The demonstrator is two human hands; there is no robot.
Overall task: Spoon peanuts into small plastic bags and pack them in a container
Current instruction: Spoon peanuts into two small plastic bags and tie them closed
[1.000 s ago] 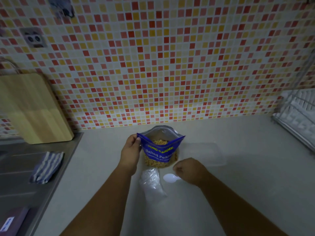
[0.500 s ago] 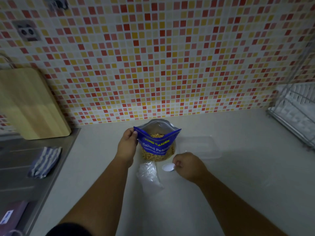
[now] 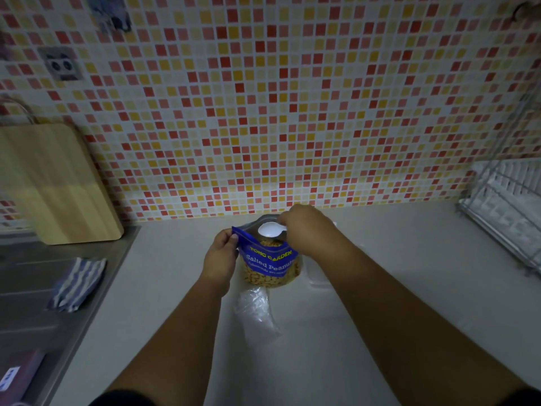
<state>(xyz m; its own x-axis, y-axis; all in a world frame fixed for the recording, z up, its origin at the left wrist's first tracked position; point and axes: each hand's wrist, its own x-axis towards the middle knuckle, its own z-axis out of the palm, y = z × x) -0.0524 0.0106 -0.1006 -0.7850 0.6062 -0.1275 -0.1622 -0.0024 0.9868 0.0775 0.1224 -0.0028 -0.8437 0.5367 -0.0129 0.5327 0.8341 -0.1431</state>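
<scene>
While left hand (image 3: 220,260) pinches the peanut bag (image 3: 270,263) rim, right hand (image 3: 307,228) holds a seemingly empty spoon (image 3: 270,230) above it

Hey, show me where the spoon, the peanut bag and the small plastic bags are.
spoon (image 3: 268,230): head view, on its white bowl over the bag's mouth.
peanut bag (image 3: 270,260): head view, on the blue label at its front.
small plastic bags (image 3: 256,313): head view, on the middle of the clear pile.
</scene>
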